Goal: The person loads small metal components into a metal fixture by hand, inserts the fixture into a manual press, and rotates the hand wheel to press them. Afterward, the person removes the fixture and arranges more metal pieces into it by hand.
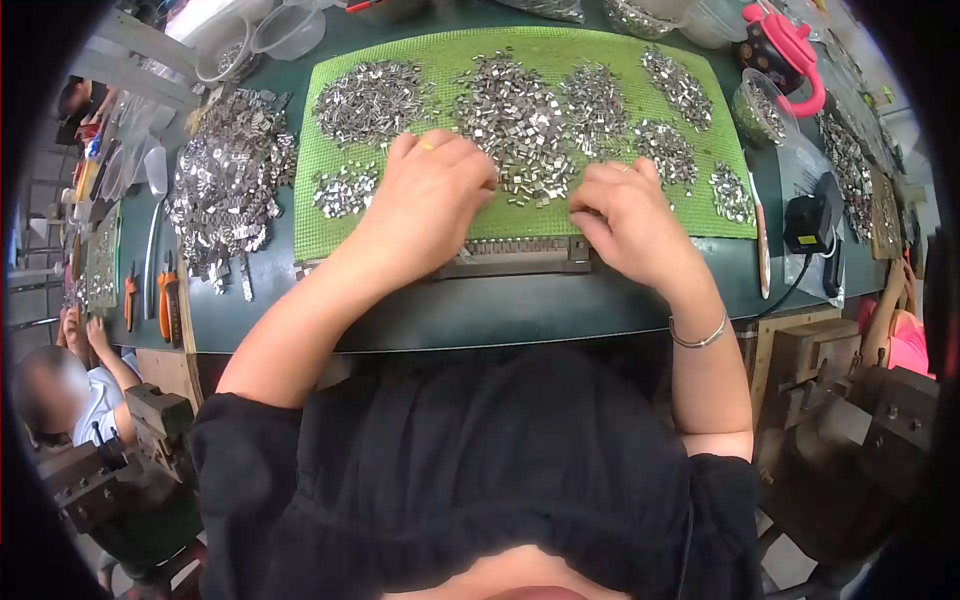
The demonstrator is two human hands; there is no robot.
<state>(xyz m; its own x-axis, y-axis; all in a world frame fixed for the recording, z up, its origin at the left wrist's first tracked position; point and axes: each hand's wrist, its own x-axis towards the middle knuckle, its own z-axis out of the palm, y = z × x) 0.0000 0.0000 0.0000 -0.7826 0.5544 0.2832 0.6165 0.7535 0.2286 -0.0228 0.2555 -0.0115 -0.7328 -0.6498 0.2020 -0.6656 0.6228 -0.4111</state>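
Both hands are over a green textured mat (410, 215) with several piles of small metal pieces. My left hand (432, 195), fingers curled, is at the left edge of the large central pile (520, 120). Right of that pile, my right hand (625, 215) has its fingers bent together above the mat's front part. What either hand pinches, if anything, is too small to make out. Between and below the hands lies a long metal bar (515, 262) with a row of small pieces along its back edge.
A heap of linked metal pieces (230, 180) lies left of the mat, with orange-handled pliers (170, 305) before it. To the right are a black adapter (808, 222), a pink-handled pot (785, 55) and a plastic cup (765, 108). Other people sit at both sides.
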